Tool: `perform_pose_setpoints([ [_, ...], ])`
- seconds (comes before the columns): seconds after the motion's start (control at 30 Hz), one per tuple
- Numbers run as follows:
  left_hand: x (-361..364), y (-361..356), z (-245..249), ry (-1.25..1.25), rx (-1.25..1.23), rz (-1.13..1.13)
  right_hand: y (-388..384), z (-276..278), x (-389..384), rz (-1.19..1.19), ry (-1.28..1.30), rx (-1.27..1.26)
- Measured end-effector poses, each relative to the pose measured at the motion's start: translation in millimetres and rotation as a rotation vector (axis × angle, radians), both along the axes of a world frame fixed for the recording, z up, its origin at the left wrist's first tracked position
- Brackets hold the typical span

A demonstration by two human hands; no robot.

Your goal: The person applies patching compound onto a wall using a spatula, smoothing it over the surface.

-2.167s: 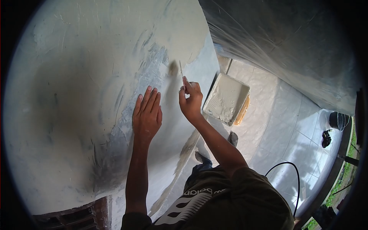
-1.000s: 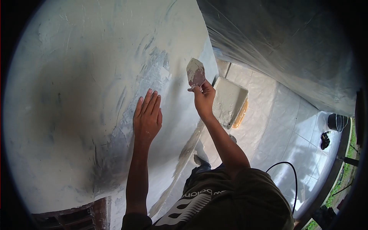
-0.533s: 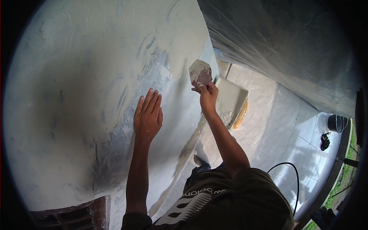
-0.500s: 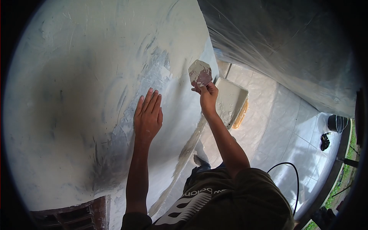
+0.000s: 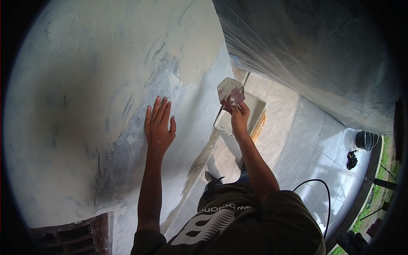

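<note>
Hands: left (image 5: 158,127) splayed flat on wall (image 5: 85,85), right (image 5: 239,117) gripping scraper (image 5: 230,90) clear of it.

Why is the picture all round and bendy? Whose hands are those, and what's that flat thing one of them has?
There is no machine here, just a person with a small camera worn on the head. It looks forward and down, so you see that person's own arms, and its wide lens bends everything into a circle. The left hand lies open and flat against the pale wall, which has grey smears. The fingers of the right hand pinch a putty knife, a flat blade with pale paste on it, held away from the wall. Behind it, on the tiled floor, sits a tray of similar pale paste. A black cable curls over the floor, and a dark bucket stands farther off.
</note>
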State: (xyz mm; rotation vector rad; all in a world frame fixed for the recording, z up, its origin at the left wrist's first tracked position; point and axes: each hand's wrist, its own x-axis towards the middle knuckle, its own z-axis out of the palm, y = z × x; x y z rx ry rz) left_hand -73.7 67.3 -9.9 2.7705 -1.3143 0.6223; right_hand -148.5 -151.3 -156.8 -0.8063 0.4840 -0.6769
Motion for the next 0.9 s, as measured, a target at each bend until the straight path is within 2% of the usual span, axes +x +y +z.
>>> perform_pose_setpoints([
  [0.27,-10.1,-14.9,-20.7,0.028,-0.071,0.051,-29.7,-18.8,-24.5,0.007,0.043,0.026],
  [0.37,-15.6,-22.0,-37.1,0.082,-0.058,0.038,-38.9,-35.1,-32.5,-0.035,0.089,-0.012],
  [0.53,-20.0,-33.7,-69.7,0.234,-0.117,-0.023,-44.5,-57.9,-50.7,-0.057,0.104,0.065],
  [0.8,-11.1,-40.2,-130.7,0.399,-0.123,-0.068,-42.3,-128.2,-64.5,-0.042,0.300,0.024],
  [0.87,-7.7,-40.4,-147.3,0.432,-0.112,-0.077,-38.8,-149.3,-66.2,-0.001,0.536,-0.174],
  [0.9,-6.2,-41.4,-155.8,0.448,-0.123,-0.090,-33.4,-158.8,-63.8,-0.089,0.430,-0.098],
])
